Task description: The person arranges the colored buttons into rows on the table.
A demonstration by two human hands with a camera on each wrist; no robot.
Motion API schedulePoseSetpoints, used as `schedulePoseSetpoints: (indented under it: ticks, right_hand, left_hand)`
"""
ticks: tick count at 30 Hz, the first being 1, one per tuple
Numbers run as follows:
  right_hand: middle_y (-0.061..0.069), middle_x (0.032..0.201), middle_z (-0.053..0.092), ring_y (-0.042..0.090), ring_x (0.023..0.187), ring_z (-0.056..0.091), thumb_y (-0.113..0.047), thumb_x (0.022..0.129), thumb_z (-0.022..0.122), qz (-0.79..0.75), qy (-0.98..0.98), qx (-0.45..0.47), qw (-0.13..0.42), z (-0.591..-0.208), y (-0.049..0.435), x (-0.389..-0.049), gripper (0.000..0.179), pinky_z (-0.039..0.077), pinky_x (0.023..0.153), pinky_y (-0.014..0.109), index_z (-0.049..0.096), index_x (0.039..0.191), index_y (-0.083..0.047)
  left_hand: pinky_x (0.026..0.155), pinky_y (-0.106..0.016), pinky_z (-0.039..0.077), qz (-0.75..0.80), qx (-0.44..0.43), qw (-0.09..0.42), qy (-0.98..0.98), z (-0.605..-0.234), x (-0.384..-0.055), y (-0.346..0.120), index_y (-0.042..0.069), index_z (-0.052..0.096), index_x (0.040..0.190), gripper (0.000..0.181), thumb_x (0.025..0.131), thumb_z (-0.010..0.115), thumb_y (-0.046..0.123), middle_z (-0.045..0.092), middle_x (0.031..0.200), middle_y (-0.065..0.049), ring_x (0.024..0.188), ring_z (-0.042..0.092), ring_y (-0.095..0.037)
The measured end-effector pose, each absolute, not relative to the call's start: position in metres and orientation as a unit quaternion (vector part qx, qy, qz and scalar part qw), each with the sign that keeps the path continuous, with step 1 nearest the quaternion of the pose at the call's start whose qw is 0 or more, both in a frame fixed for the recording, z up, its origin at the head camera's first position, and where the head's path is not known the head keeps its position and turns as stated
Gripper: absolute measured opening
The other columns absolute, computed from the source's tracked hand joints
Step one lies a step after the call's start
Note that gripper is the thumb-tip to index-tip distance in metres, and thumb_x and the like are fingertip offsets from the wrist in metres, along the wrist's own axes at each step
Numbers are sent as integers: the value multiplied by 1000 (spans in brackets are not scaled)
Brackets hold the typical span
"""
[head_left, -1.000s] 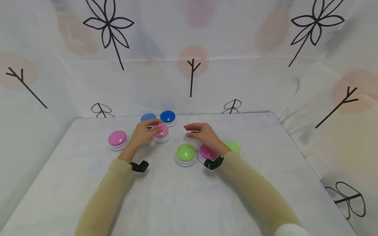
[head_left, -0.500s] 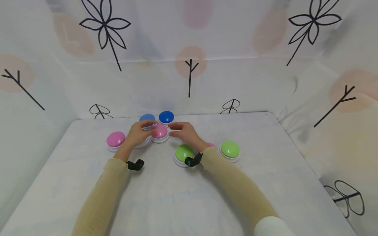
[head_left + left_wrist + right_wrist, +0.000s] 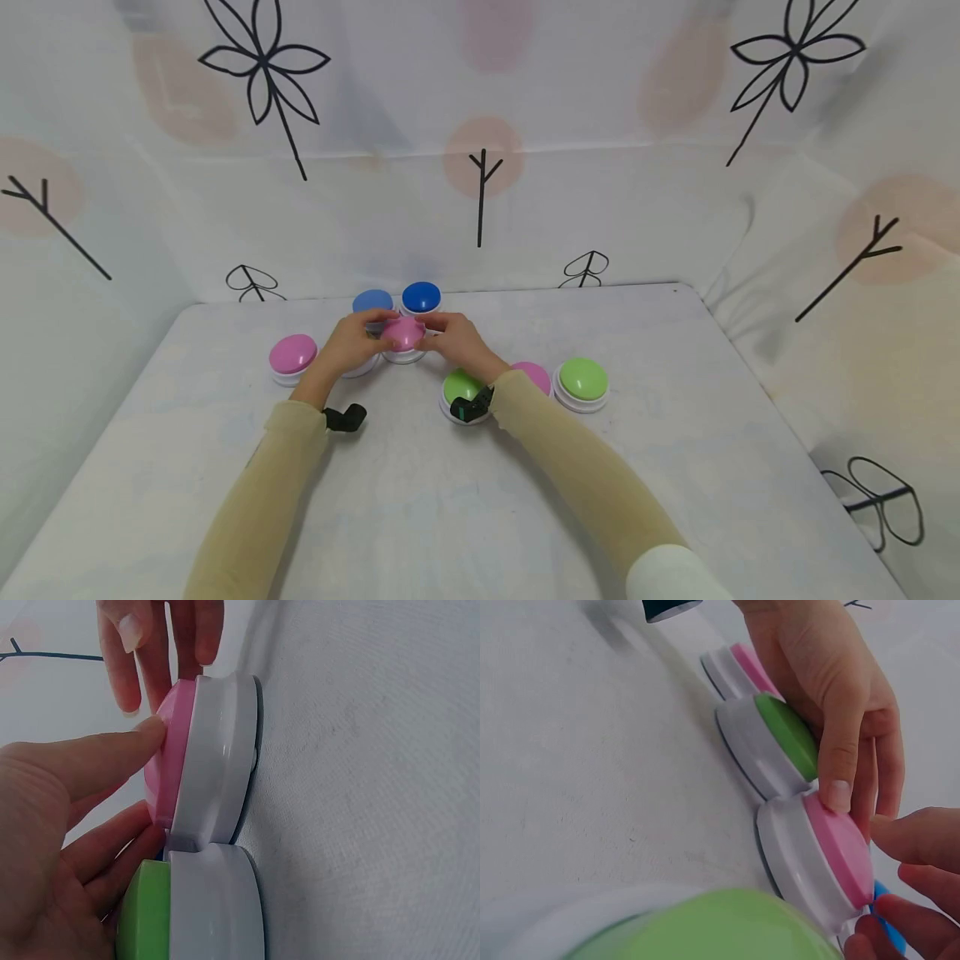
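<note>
Left hand [image 3: 351, 342] and right hand [image 3: 461, 343] are pinching a pink-domed white plastic button [image 3: 403, 333] from left and right, likely for balance.

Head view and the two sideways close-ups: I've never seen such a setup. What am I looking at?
There is no robot: a person works with bare hands, left hand and right hand. The wide picture is from a head-worn camera; the close-ups are from small black cameras on the wrists. On the white table stand white-based domed buttons: pink ones, green ones and blue ones. The hands are either side of one pink button; the left thumb touches it, but whether the right fingers do is unclear. It rests on the table.
</note>
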State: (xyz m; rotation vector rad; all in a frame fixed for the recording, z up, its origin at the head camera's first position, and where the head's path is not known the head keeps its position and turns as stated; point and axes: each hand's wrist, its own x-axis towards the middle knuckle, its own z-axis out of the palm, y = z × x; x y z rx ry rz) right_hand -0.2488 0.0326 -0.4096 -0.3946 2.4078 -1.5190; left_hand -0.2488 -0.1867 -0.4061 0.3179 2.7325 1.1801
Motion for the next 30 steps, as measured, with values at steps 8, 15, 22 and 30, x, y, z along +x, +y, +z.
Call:
schedulePoseSetpoints:
  ticks: [8, 15, 22, 30]
  right_hand:
    - [4, 141, 57, 24, 131, 50, -15, 89, 73, -513, 832, -146, 155, -416, 31, -257, 53, 47, 101, 34, 58, 141, -16]
    - [4, 142, 56, 24, 132, 49, -14, 89, 73, -512, 829, -147, 168, -416, 31, -259, 57, 46, 103, 35, 56, 144, -16]
    - [4, 140, 58, 24, 131, 50, -10, 89, 73, -510, 831, -143, 169, -413, 32, -258, 56, 44, 105, 36, 57, 142, -15]
    - [2, 137, 60, 24, 130, 51, -9, 87, 75, -512, 837, -118, 151, -412, 36, -257, 54, 46, 104, 37, 61, 138, -19]
  left_hand:
    - [108, -58, 36, 370, 104, 87, 919, -402, -247, -185, 13, 57, 140, 57, 87, 78, 17, 50, 145, -17, 133, 44, -39]
    - [110, -57, 34, 346, 111, 85, 928, -404, -247, -184, 16, 56, 140, 59, 86, 79, 15, 49, 146, -17, 135, 42, -38]
    - [111, -56, 34, 360, 130, 62, 922, -407, -247, -182, 12, 59, 136, 54, 85, 79, 13, 53, 142, -16, 134, 44, -37]
    - [112, -53, 34, 382, 116, 52, 915, -403, -244, -174, 13, 59, 132, 48, 87, 78, 16, 56, 140, -11, 134, 44, -32]
